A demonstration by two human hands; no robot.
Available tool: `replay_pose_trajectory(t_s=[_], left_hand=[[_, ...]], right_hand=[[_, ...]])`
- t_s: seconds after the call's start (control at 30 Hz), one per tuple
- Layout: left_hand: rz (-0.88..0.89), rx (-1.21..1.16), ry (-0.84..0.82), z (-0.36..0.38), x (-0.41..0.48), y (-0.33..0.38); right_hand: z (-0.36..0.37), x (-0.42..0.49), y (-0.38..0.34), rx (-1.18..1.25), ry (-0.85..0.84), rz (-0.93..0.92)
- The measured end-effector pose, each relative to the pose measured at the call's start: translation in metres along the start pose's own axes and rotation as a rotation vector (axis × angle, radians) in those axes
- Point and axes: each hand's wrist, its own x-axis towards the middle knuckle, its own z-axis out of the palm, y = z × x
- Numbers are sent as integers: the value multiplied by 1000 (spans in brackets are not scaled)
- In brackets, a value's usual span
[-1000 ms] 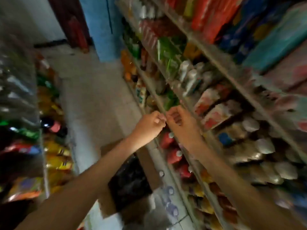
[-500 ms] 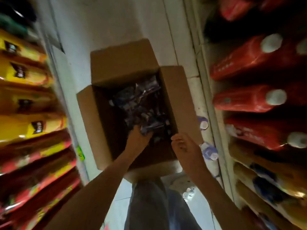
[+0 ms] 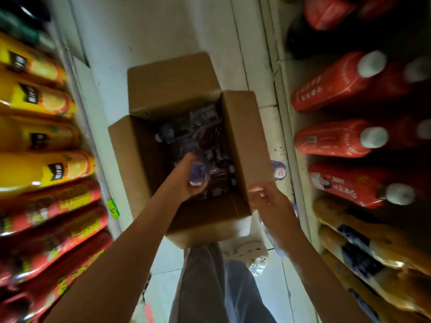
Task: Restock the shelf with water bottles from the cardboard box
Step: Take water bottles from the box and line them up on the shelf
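In the head view, looking straight down, my left hand (image 3: 186, 183) is inside the open brown cardboard box (image 3: 242, 141) on the white tiled floor (image 3: 163, 31). Its fingers are wrapped round a clear plastic water bottle with a purple label (image 3: 198, 171). More bottles lie dark and jumbled in the box beyond it. My right hand (image 3: 270, 201) is at the near corner of the box's right flap, fingers loosely bent. It is blurred, so I cannot tell whether it pinches the cardboard or only hovers beside it. I judge this to be the picking step: the bottle is gripped but not yet lifted out. The next move calls for drawing it up clear of the box walls and swinging it right towards the low shelf of red bottles with white caps (image 3: 338, 138). The slot meant for water is not in sight. A purple-topped bottle on the floor (image 3: 278, 170) sits between box and shelf and needs avoiding. Room is tight: raised flaps fence the far and right sides, a rack of yellow juice bottles (image 3: 42, 171) crowds my left, and my grey trouser legs (image 3: 205, 287) stand just behind the box. Straight up looks like the open way.
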Motion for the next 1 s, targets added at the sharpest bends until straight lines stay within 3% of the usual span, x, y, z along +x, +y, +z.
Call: replay_pose_trajectory(t_s=[0.1, 0.2, 0.3, 0.37, 0.5, 0.63, 0.7, 0.73, 0.87, 1.0], left_hand=[[-31, 156, -150, 3, -120, 0], [55, 361, -317, 25, -233, 13], [180, 565, -585, 47, -342, 44], [302, 881, -647, 58, -399, 68], [431, 1274, -822, 93, -524, 116], [1034, 1614, -847, 138, -634, 125], [1332, 1661, -701, 155, -673, 120], [1390, 1667, -700, 162, -692, 118], [1287, 1646, -1031, 181, -760, 110], [1312, 1668, -1185, 211, -816, 92]], right_hand=[[-12, -47, -63, 174, -97, 87], [-36, -110, -131, 335, -264, 130], [-70, -184, -197, 525, -449, -93], [-94, -241, -240, 623, -484, -259], [-139, -338, -302, 622, -338, -522], [-165, -405, -338, 478, -107, -677], [-178, -435, -353, 437, -8, -763], [-185, -452, -360, 413, 23, -819], [-225, -536, -377, 290, 66, -1004], [-259, -606, -379, 149, 304, -1125]])
